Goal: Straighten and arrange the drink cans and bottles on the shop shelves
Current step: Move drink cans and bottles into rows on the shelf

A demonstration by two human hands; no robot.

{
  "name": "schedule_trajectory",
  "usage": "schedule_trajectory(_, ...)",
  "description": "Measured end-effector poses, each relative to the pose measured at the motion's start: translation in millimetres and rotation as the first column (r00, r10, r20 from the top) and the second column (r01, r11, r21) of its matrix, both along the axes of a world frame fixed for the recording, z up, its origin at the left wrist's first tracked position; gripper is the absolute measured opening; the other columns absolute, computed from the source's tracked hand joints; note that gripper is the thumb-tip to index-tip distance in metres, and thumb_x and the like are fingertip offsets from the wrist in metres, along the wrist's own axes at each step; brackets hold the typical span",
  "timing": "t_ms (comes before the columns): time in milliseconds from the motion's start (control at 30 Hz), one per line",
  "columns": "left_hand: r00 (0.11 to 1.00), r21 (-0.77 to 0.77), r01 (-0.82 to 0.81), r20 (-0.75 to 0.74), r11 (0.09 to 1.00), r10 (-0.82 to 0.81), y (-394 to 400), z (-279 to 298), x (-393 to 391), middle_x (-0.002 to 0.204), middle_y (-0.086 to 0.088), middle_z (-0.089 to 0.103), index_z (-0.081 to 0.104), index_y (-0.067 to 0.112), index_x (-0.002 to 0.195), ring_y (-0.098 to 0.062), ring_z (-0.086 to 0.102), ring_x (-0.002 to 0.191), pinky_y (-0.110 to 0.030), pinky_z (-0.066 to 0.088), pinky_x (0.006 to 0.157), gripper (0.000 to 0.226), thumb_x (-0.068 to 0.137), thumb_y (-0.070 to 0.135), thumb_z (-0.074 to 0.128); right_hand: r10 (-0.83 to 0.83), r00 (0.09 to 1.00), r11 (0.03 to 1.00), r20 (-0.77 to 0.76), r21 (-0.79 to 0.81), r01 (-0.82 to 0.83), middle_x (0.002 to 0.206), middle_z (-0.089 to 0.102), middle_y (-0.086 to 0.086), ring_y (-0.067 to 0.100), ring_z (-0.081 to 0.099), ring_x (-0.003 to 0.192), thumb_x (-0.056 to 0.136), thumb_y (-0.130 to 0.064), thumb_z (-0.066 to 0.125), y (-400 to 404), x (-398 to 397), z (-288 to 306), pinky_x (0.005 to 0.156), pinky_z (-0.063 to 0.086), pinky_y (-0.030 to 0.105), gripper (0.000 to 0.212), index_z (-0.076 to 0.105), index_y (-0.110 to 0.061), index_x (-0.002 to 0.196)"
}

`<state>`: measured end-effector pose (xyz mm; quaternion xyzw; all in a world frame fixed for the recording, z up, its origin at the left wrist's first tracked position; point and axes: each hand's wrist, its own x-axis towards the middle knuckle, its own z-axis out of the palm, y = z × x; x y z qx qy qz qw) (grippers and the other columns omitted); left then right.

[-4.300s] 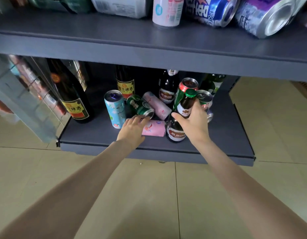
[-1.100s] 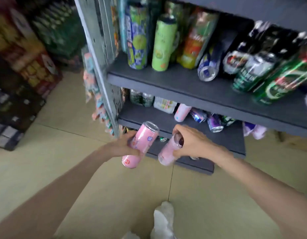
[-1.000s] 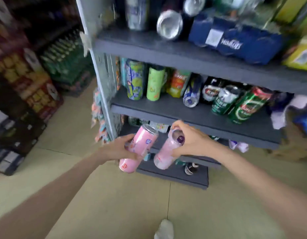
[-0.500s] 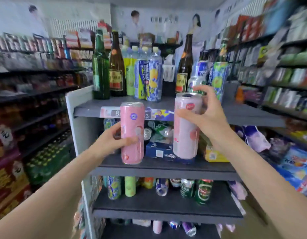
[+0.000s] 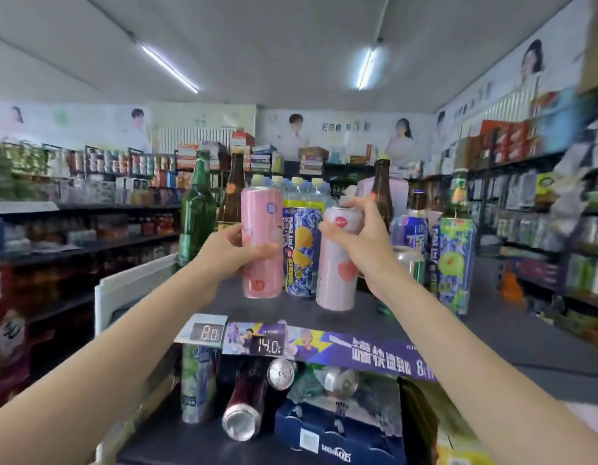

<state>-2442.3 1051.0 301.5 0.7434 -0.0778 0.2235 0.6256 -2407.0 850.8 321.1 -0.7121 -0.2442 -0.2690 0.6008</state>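
My left hand (image 5: pixel 229 251) grips a tall pink can (image 5: pixel 261 226) upright over the front of the grey top shelf (image 5: pixel 364 318). My right hand (image 5: pixel 364 241) grips a second, paler pink can (image 5: pixel 338 273) around its upper part, just to the right and slightly tilted. Whether either can's base touches the shelf I cannot tell. Behind them stand a blue and yellow can (image 5: pixel 301 250), a green glass bottle (image 5: pixel 197 213) and a brown bottle (image 5: pixel 231 199).
More blue cans (image 5: pixel 453 260) and brown bottles (image 5: pixel 381 193) stand at the right of the top shelf. On the shelf below, cans lie on their sides (image 5: pixel 245 411) beside a dark blue carton (image 5: pixel 338 434). Price tags (image 5: pixel 254 337) hang on the shelf edge. Stocked aisles run left and right.
Both hands took pink cans from the bottom shelf and raised them past the middle shelves to the top shelf. In the last half second they moved up and forward over it.
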Motion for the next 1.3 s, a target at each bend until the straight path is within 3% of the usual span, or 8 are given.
schedule_trajectory(200,0.992,0.167,-0.114,-0.027,0.979,0.121,16.0,-22.6,49.1,0.093,0.000,0.068,0.062,0.020,0.100,-0.017,0.064,0.086,-0.034,0.054,0.076,0.041,0.065,0.021,0.084,-0.146,0.989,0.988,-0.010,-0.054,0.145,0.115,0.048,0.009,0.006,0.048,0.083,0.076,-0.019,0.076,14.0,33.2,-14.5,0.062,0.039,0.005,0.039,0.048,-0.022,0.104)
schedule_trajectory(367,0.989,0.249,-0.128,-0.038,0.960,0.142,23.4,-30.2,76.7,0.089,0.007,0.065,0.057,0.022,0.102,-0.015,0.062,0.084,-0.032,0.053,0.071,0.046,0.065,0.025,0.083,-0.167,0.985,0.974,-0.050,-0.161,0.157,0.115,0.053,0.004,0.015,0.055,0.095,0.078,-0.026,0.074,4.9,37.4,-15.2,0.076,0.045,0.023,0.044,0.044,-0.025,0.111)
schedule_trajectory(533,0.957,0.395,-0.270,0.009,0.878,0.290,29.3,-29.3,89.6,0.095,-0.001,0.061,0.052,0.016,0.102,-0.022,0.060,0.088,-0.037,0.053,0.077,0.051,0.066,0.038,0.081,-0.230,0.972,0.877,-0.053,-0.444,0.183,0.114,0.037,0.000,0.014,0.048,0.098,0.075,-0.025,0.077,-4.8,24.8,-10.7,0.075,0.041,0.023,0.071,0.031,-0.032,0.129)
schedule_trajectory(733,0.993,0.335,-0.028,-0.103,0.942,0.066,45.8,-45.0,101.8,0.115,-0.003,0.059,0.035,0.020,0.130,-0.023,0.058,0.104,-0.043,0.048,0.093,0.087,0.060,0.014,0.087,-0.211,0.975,0.915,-0.069,-0.365,0.172,0.116,0.054,-0.003,0.018,0.056,0.104,0.070,-0.018,0.080,-8.9,25.1,-21.9,0.089,0.050,0.044,0.076,0.031,-0.034,0.126)
schedule_trajectory(867,0.995,0.292,-0.007,-0.090,0.956,0.034,60.8,-46.9,108.7,0.109,-0.001,0.064,0.043,0.027,0.115,-0.020,0.061,0.100,-0.045,0.050,0.092,0.074,0.059,0.008,0.086,-0.216,0.970,0.921,-0.112,-0.353,0.165,0.107,0.059,-0.007,0.013,0.058,0.096,0.064,-0.020,0.084,-2.4,21.3,-10.0,0.082,0.051,0.037,0.071,0.036,-0.036,0.114)
schedule_trajectory(1067,0.980,0.356,-0.149,-0.073,0.922,0.187,73.9,-43.9,117.2,0.112,-0.007,0.061,0.040,0.014,0.131,-0.024,0.059,0.099,-0.037,0.047,0.090,0.081,0.063,0.013,0.084,-0.197,0.980,0.860,-0.032,-0.486,0.157,0.104,0.054,-0.008,0.009,0.056,0.086,0.063,-0.029,0.084,59.8,17.2,7.7,0.066,0.047,0.025,0.070,0.033,-0.031,0.111)
schedule_trajectory(1167,0.952,0.449,-0.254,-0.041,0.857,0.304,74.3,-42.2,119.0,0.117,-0.010,0.060,0.038,0.012,0.131,-0.028,0.057,0.102,-0.037,0.046,0.090,0.079,0.066,0.022,0.083,-0.244,0.970,0.799,0.025,-0.562,0.215,0.102,0.054,-0.003,0.020,0.057,0.095,0.065,-0.032,0.082,92.9,27.7,-1.6,0.077,0.052,0.039,0.070,0.029,-0.030,0.111)
schedule_trajectory(1300,0.930,0.467,-0.310,-0.031,0.828,0.366,75.4,-41.3,112.6,0.125,-0.012,0.057,0.029,0.010,0.138,-0.031,0.056,0.111,-0.037,0.044,0.093,0.082,0.074,0.025,0.077,-0.348,0.935,0.757,0.069,-0.567,0.324,0.098,0.046,0.002,0.026,0.050,0.103,0.070,-0.036,0.079,111.0,38.0,-7.6,0.073,0.048,0.037,0.070,0.027,-0.024,0.116)
